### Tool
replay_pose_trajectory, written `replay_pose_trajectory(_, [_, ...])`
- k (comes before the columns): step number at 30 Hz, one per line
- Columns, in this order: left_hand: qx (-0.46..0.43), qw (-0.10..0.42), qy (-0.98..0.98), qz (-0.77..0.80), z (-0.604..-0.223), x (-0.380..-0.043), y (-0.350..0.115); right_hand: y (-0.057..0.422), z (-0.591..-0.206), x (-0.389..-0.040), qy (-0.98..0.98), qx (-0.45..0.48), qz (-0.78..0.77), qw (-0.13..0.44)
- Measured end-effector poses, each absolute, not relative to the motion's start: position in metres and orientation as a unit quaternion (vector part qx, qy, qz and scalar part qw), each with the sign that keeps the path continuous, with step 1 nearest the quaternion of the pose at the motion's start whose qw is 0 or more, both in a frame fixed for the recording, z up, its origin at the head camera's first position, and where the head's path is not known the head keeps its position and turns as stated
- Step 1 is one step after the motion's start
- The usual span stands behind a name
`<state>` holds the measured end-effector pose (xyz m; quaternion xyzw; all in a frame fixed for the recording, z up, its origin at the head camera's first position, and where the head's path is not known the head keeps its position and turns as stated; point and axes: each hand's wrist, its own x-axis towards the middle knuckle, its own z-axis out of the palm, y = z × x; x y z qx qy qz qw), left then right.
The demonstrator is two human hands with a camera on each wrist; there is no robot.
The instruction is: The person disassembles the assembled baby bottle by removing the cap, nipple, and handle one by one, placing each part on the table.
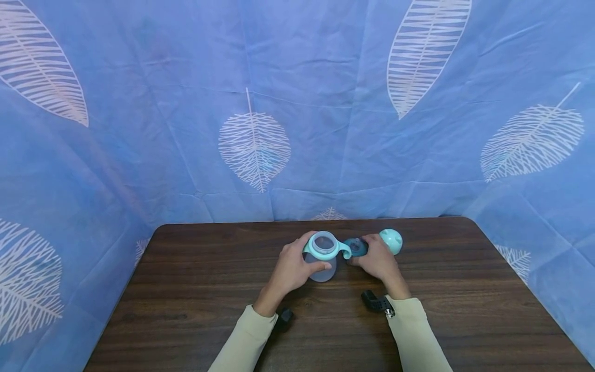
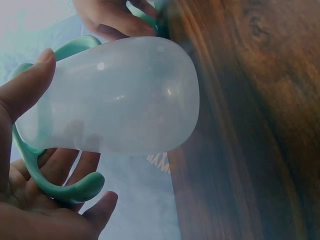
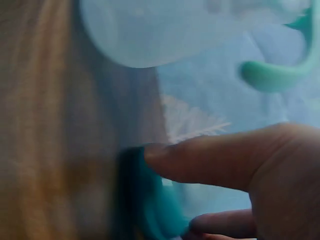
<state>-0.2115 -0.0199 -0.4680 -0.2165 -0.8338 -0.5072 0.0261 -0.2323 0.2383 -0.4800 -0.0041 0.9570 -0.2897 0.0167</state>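
Note:
My left hand (image 1: 294, 264) holds a translucent baby bottle (image 1: 324, 273) near its neck, thumb on one side and fingers round the other. A mint-green ring with curved handles (image 2: 75, 189) circles the neck, and the bottle's mouth faces up, with no cap on it in the head view. In the left wrist view the bottle's rounded base is close over the table. To the right, my right hand (image 1: 378, 259) pinches a round, dark teal piece (image 1: 356, 247) between thumb and fingers, low at the tabletop. Part of this piece is hidden behind the fingers.
A mint-green domed cap (image 1: 391, 241) sits just beyond my right hand, close to its knuckles. The dark wooden table (image 1: 195, 289) ends at a back edge not far behind these things. A blue cloth with white leaf prints (image 1: 316, 134) hangs behind the table.

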Motion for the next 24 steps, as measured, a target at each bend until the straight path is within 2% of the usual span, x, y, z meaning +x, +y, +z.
replay_pose_trajectory(4, [-0.218, 0.027, -0.834, -0.507, -0.469, -0.211, -0.02, 0.242, -0.46, -0.226, 0.952, -0.019, -0.306, 0.008])
replay_pose_trajectory(14, [-0.22, 0.025, -0.832, -0.509, -0.47, -0.212, -0.02, 0.237, -0.41, -0.203, 0.946, -0.068, -0.311, -0.058])
replay_pose_trajectory(19, [-0.22, 0.025, -0.832, -0.508, -0.469, -0.212, -0.02, 0.23, -0.403, -0.197, 0.935, -0.106, -0.333, -0.061])
replay_pose_trajectory(24, [-0.223, 0.031, -0.831, -0.509, -0.469, -0.212, -0.02, 0.225, -0.411, -0.2, 0.923, -0.155, -0.351, -0.038])
